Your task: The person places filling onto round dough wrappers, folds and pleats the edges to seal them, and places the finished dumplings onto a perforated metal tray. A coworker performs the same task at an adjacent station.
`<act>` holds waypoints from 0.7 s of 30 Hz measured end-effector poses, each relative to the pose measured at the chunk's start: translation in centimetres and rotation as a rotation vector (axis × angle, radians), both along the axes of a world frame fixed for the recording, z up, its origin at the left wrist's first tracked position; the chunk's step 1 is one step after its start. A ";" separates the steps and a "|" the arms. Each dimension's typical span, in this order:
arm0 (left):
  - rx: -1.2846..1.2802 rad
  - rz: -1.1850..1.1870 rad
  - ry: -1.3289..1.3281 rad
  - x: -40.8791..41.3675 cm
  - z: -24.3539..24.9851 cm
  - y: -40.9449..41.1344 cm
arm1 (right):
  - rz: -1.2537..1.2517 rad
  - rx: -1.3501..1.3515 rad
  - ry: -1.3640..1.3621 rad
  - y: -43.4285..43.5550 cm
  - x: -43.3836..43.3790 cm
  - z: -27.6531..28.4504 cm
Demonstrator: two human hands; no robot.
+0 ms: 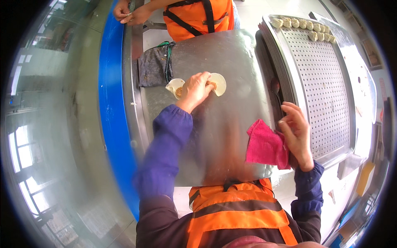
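Note:
My left hand (pixel 196 90) is over the steel tabletop (pixel 229 105), thumb and fingers closed at the edge of a round dough wrapper (pixel 220 85). Brownish filling (pixel 212 84) shows beside the fingertips. On the wrist side of that hand is a second dough wrapper (pixel 175 83) with filling in it, partly hidden by the hand. Slightly blurred, my right hand (pixel 297 133) hovers by the near edge of the tray stack with its fingers apart and nothing visible in it. A pink cloth (pixel 265 145) lies just left of it, on the table's right edge.
A perforated metal tray (pixel 322 90) tops a stack at right, with several pleated dumplings (pixel 314 36) at its far end. A dark spoon (pixel 274 85) lies beside the stack. Grey cloth (pixel 155 66) is at the table's far left. Across the table are another person's hands (pixel 131 15).

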State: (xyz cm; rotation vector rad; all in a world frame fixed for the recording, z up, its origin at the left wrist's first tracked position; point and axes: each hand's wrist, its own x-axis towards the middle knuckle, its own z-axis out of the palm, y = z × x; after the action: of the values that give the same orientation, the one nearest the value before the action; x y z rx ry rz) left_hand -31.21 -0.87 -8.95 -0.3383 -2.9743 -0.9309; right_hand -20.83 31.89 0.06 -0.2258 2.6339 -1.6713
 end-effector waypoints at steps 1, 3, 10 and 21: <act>0.020 0.007 -0.025 -0.5 0.0 0.2 | 0.029 0.002 -0.008 -0.8 0.4 -0.2; 0.026 0.006 -0.111 -1.4 -0.6 0.3 | 0.048 -0.009 -0.025 -2.1 0.8 0.1; -0.018 0.202 -0.088 -2.1 -1.6 0.0 | 0.093 0.011 -0.031 -3.2 1.9 -1.2; -0.001 0.251 -0.576 -3.7 0.5 1.5 | 0.149 -0.072 -0.089 -6.0 2.6 -3.3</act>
State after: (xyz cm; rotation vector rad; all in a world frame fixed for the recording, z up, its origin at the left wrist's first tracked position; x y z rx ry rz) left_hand -34.93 0.59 -8.41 0.3650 -3.3944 -1.1552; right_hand -18.23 25.92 -3.27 -0.3324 2.4308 -1.6888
